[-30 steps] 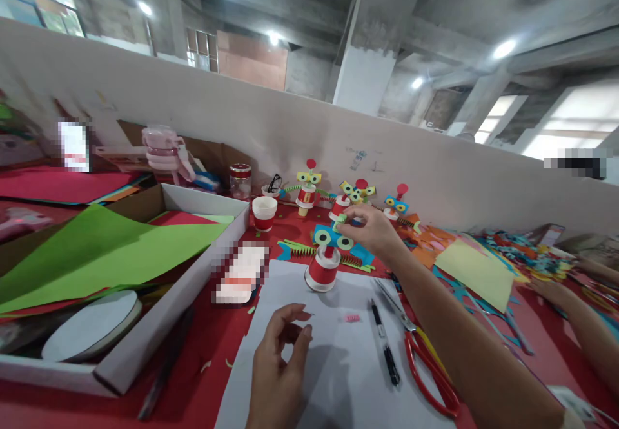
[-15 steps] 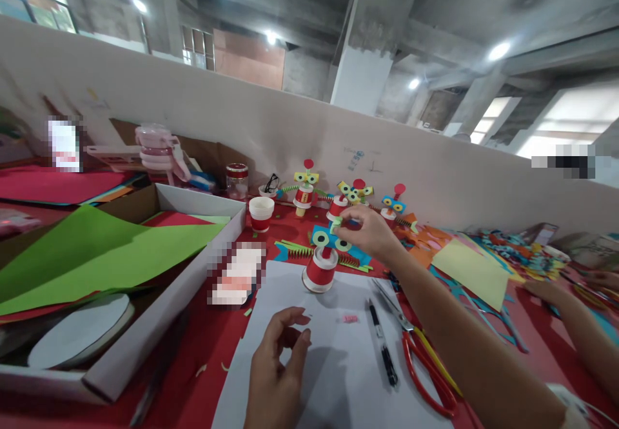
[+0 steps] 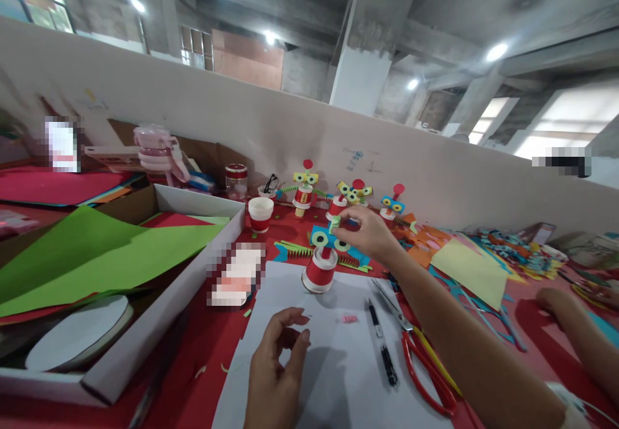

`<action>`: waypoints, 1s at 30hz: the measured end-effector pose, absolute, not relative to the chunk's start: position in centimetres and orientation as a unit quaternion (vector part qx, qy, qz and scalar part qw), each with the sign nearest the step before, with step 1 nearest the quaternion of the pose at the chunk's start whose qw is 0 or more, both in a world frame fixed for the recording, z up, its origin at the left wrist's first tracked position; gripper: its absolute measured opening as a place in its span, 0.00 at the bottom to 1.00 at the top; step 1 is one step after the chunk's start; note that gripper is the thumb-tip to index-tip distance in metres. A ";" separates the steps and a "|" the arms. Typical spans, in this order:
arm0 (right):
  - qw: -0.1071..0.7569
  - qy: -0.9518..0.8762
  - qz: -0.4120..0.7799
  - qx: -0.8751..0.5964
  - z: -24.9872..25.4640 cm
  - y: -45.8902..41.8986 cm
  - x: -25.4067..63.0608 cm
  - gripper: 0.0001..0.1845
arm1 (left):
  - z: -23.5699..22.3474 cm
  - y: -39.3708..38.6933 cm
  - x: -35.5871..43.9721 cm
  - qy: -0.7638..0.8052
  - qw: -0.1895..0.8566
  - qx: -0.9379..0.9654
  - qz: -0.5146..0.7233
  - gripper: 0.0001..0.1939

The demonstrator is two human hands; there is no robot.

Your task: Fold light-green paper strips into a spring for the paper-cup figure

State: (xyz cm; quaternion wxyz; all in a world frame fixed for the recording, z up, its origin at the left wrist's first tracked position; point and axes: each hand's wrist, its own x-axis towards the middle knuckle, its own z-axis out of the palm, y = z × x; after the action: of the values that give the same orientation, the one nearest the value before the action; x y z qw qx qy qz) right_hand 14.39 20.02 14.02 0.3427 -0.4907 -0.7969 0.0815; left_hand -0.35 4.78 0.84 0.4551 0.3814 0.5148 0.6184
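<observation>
A paper-cup figure (image 3: 320,273), red with white bands, stands upside down on the white paper sheet (image 3: 338,364). It has a blue eye strip (image 3: 331,238) and folded red-and-green paper arms. My right hand (image 3: 371,234) reaches over it and pinches a small light-green paper piece (image 3: 334,224) at the top of the eye strip. Whether the piece is stuck to the strip, I cannot tell. Nearer to me, my left hand (image 3: 278,371) hovers over the sheet with fingers curved and thumb apart, holding nothing. To its right lie a black pen (image 3: 382,344) and red-and-yellow-handled scissors (image 3: 425,368).
On the left is a white box (image 3: 193,255) of coloured paper. Stacked paper cups (image 3: 261,214), a phone (image 3: 238,275) and several finished cup figures (image 3: 303,197) stand or lie behind. Paper scraps (image 3: 471,271) cover the right, where another person's arm (image 3: 573,326) rests.
Both my hands and the cup figure have stayed practically still. The other person's hand at the right has shifted a little to the right, off the blue scraps.
</observation>
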 end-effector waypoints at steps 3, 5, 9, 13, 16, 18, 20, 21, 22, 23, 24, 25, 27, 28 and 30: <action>0.344 -0.795 0.084 -0.493 14.0 20.0 14.4 0.06 | 0.8 4.8 -0.4 0.517 0.454 0.381 0.618 0.15; 0.345 -0.792 0.086 -0.497 14.0 19.9 14.3 0.07 | 0.7 4.8 -0.4 0.516 0.453 0.382 0.619 0.15; 0.345 -0.786 0.092 -0.505 14.1 19.8 14.3 0.08 | 0.8 4.8 -0.3 0.515 0.454 0.383 0.618 0.14; 0.349 -0.784 0.098 -0.504 14.2 19.8 14.3 0.09 | 0.8 4.8 -0.3 0.513 0.450 0.384 0.622 0.15; 0.347 -0.784 0.100 -0.505 14.1 19.8 14.3 0.09 | 0.7 4.8 -0.4 0.516 0.457 0.385 0.614 0.16; 0.349 -0.783 0.102 -0.505 14.1 19.9 14.4 0.09 | 0.7 4.8 -0.4 0.514 0.461 0.387 0.611 0.16; 0.354 -0.782 0.106 -0.502 14.0 19.9 14.4 0.09 | 0.8 4.7 -0.4 0.514 0.459 0.388 0.612 0.15; 0.356 -0.782 0.110 -0.500 14.1 19.9 14.4 0.10 | 0.8 4.7 -0.4 0.516 0.457 0.387 0.613 0.15; 0.356 -0.782 0.118 -0.499 14.2 19.9 14.5 0.10 | 0.9 4.7 -0.4 0.517 0.455 0.386 0.614 0.15; 0.353 -0.781 0.133 -0.498 14.3 19.8 14.5 0.10 | 0.9 4.7 -0.4 0.518 0.454 0.385 0.614 0.15; 0.347 -0.779 0.154 -0.499 14.5 19.7 14.5 0.11 | 1.0 4.7 -0.4 0.519 0.453 0.385 0.614 0.15; 0.338 -0.776 0.178 -0.501 14.7 19.5 14.5 0.11 | 1.0 4.7 -0.4 0.518 0.452 0.386 0.615 0.15; 0.323 -0.767 0.224 -0.507 15.1 19.3 14.5 0.12 | 1.1 4.7 -0.4 0.517 0.449 0.388 0.617 0.14; 0.319 -0.762 0.240 -0.511 15.3 19.2 14.5 0.12 | 1.1 4.7 -0.4 0.516 0.448 0.389 0.618 0.14; 0.322 -0.751 0.255 -0.517 15.5 19.2 14.5 0.12 | 1.0 4.7 -0.4 0.516 0.447 0.388 0.619 0.14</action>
State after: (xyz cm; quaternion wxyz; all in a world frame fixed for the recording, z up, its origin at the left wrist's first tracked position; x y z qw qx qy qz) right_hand 14.50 19.20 15.52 0.3223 -0.5166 -0.7510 0.2554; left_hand -0.40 4.74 1.02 0.4474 0.3876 0.5159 0.6192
